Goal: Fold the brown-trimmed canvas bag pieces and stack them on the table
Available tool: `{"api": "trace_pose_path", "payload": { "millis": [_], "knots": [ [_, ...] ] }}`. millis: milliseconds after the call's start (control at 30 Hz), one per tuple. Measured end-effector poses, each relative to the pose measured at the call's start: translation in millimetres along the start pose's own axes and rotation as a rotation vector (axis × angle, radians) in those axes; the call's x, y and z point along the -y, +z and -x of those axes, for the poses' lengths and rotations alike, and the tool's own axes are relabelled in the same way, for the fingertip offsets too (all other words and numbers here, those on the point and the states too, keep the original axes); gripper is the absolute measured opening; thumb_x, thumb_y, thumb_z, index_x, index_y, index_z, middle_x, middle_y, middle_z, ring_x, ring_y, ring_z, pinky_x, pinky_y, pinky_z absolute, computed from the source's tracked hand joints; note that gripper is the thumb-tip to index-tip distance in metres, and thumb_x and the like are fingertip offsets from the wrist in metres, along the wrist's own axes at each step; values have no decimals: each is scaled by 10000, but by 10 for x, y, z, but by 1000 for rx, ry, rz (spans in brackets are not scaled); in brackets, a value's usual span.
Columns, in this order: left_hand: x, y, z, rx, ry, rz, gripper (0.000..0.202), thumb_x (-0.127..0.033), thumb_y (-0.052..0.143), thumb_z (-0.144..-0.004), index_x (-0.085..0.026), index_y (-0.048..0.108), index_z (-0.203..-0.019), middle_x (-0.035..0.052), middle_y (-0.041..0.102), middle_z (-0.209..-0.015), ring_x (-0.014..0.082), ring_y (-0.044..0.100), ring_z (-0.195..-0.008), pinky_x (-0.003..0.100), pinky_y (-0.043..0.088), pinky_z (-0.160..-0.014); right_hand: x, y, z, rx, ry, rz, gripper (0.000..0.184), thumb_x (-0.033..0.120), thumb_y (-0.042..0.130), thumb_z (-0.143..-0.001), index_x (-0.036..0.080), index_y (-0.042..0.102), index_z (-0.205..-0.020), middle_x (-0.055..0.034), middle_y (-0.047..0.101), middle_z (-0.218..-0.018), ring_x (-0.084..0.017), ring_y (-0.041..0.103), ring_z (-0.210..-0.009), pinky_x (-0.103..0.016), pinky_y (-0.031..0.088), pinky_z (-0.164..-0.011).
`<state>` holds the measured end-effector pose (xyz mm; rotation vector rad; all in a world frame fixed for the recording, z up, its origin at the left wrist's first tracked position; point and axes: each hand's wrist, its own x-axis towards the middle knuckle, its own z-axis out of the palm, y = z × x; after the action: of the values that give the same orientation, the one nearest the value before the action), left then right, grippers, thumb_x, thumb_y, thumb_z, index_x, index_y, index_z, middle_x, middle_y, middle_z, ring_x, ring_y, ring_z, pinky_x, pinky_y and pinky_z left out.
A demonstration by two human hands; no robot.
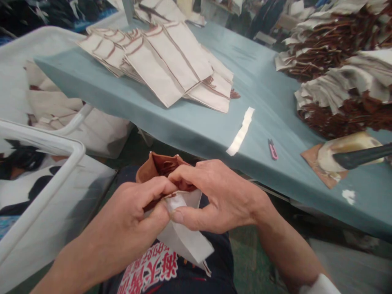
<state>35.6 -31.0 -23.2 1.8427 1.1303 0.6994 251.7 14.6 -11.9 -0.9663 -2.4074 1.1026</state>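
Observation:
Above my lap I hold a brown and white piece, its brown part standing up like an opened pouch. My left hand is closed, thumb and fingers pinching the piece's edge. From the other side my right hand grips the same edge, its thumb pressing on a white strip that hangs down over my apron. The fingertips inside the fold are hidden. Just beyond my hands runs the edge of a blue-green table.
On the table lie overlapping white pieces with brown edging, a pale strip, small pink thread snips and a yellowish container with a dark handle. Brown and white stacks rise at the right. White bins stand at the left.

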Motion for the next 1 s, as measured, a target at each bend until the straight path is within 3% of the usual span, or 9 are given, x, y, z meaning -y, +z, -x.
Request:
{"api": "trace_pose_path", "payload": {
  "millis": [100, 167, 367, 533, 667, 833, 1000],
  "knots": [
    [-16, 38, 20, -71, 31, -32, 212, -133, 501, -894, -258, 657, -827, -115, 697, -581, 88, 601, -427, 187, 402, -423, 13, -7, -11, 32, 17, 53, 229, 293, 681, -915, 231, 553, -735, 49, 562, -676, -137, 474, -648, -305, 283, -646],
    [-15, 58, 18, -92, 37, -38, 196, -121, 489, -898, -261, 621, -857, -122, 693, -579, 84, 591, -415, 182, 395, -412, -10, 1, -22, 47, 25, 17, 290, 262, 654, -911, 227, 475, -686, 62, 490, -635, -120, 418, -611, -309, 242, -632],
    [82, 58, 32, -95, 134, -126, 225, -83, 474, -942, -273, 594, -937, -117, 662, -642, 82, 603, -450, 178, 410, -430, -96, 38, -32, 62, 33, -142, 282, 260, 635, -939, 217, 497, -697, 73, 488, -652, -103, 414, -617, -288, 268, -629],
    [229, 91, 133, -154, 282, -337, 261, -66, 467, -1009, -277, 582, -1114, -66, 717, -823, 120, 715, -626, 221, 527, -613, -89, 160, -32, -63, 70, -218, 194, 196, 602, -860, 209, 535, -679, 75, 483, -634, -92, 400, -591, -281, 279, -616],
    [373, 193, 135, -205, 413, -421, 331, -13, 472, -1005, -238, 577, -1225, 3, 773, -926, 168, 790, -795, 265, 609, -779, -120, 371, 4, -144, 177, -428, 154, 196, 594, -823, 212, 539, -680, 74, 455, -621, -94, 389, -583, -256, 283, -583],
    [521, 274, 108, -254, 585, -403, 272, -29, 495, -1026, -187, 632, -1200, 63, 800, -950, 182, 783, -774, 279, 622, -718, -204, 615, 103, -118, 309, -883, 258, 362, 699, -859, 222, 531, -723, 76, 440, -634, -96, 354, -578, -228, 296, -527],
    [544, 249, 151, -251, 653, -473, 258, -43, 486, -1065, -157, 647, -1231, 77, 814, -937, 186, 780, -751, 281, 592, -664, -272, 620, 124, -7, 288, -1059, 229, 395, 715, -828, 198, 615, -764, 65, 481, -638, -98, 362, -575, -233, 286, -520]
  ]
}}
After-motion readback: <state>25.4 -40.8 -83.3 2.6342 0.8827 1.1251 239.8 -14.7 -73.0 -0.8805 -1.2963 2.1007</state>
